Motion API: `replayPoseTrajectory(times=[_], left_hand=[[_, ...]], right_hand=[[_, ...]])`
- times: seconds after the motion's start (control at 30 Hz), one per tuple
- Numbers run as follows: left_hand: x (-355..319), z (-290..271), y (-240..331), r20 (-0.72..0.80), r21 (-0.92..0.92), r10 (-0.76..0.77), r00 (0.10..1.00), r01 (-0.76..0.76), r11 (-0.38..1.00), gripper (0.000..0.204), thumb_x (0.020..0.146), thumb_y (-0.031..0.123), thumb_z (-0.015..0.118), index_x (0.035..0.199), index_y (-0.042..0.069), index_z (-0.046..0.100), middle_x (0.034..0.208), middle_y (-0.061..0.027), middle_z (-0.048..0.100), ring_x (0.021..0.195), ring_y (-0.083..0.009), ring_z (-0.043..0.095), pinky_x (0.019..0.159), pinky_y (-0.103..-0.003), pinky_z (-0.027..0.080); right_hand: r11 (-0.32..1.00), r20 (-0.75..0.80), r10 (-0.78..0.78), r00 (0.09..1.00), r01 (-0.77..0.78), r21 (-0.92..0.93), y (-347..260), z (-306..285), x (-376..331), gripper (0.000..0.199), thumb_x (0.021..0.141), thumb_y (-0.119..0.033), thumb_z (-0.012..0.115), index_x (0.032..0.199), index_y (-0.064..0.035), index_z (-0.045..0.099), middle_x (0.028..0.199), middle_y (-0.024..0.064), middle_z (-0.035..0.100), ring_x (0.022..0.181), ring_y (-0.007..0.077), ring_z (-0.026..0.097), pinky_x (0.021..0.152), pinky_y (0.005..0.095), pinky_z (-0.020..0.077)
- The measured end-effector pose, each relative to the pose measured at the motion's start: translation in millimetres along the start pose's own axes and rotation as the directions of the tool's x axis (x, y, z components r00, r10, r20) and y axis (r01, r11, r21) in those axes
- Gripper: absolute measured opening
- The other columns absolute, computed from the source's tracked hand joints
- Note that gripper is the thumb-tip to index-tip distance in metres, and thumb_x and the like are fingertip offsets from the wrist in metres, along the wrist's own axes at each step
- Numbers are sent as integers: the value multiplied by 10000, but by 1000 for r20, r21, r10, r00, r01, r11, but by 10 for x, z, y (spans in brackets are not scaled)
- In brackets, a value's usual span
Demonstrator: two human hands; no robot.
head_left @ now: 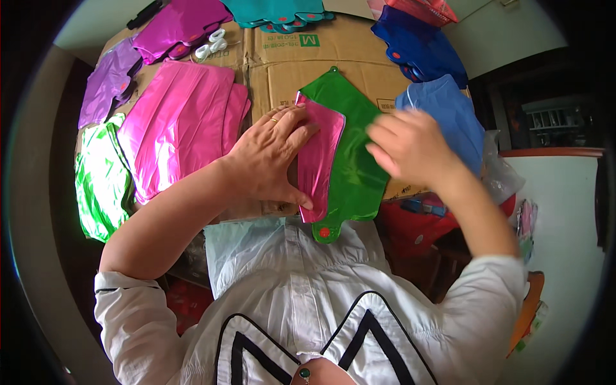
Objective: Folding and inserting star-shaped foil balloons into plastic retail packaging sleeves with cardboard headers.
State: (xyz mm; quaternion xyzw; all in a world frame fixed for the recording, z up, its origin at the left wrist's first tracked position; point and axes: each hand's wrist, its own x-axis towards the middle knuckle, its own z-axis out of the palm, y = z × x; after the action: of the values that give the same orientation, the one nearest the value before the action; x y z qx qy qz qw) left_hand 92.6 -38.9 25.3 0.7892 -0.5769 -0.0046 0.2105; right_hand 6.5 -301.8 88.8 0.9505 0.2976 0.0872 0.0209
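Note:
My left hand lies flat on a folded magenta foil balloon, thumb at its lower edge. That magenta piece rests on a flat green foil balloon lying on brown cardboard. My right hand is at the green balloon's right edge, fingers bent over the foil and slightly blurred; whether it grips the foil is unclear.
Stacks of flat foil balloons ring the cardboard: pink, light green, purple, magenta, teal, dark blue, light blue. White plastic clips lie at the back. Red items sit lower right.

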Motion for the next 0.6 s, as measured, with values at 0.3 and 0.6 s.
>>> replayPoseTrajectory(times=[0.3,0.6], left_hand=[[65,38,-22,-75,78,136,988,-130,988,1130,535,765,687,1307,-23,440,1236,-201,473,1251,-366,445,1127,-534,261],[33,66,-28,-40,19,59,997,-58,998,1220,477,782,721,1369,23,377,1318,-218,408,1333,-378,354,1145,-535,223]], right_hand=[[-408,704,500,504,-580,705,-1152,391,-1077,447,965,-436,561,873,-2,615,871,75,665,833,185,685,751,318,543],[-268,496,717,491,-462,845,-385,414,-455,242,955,-157,582,1113,20,629,1005,61,685,846,137,665,725,292,554]])
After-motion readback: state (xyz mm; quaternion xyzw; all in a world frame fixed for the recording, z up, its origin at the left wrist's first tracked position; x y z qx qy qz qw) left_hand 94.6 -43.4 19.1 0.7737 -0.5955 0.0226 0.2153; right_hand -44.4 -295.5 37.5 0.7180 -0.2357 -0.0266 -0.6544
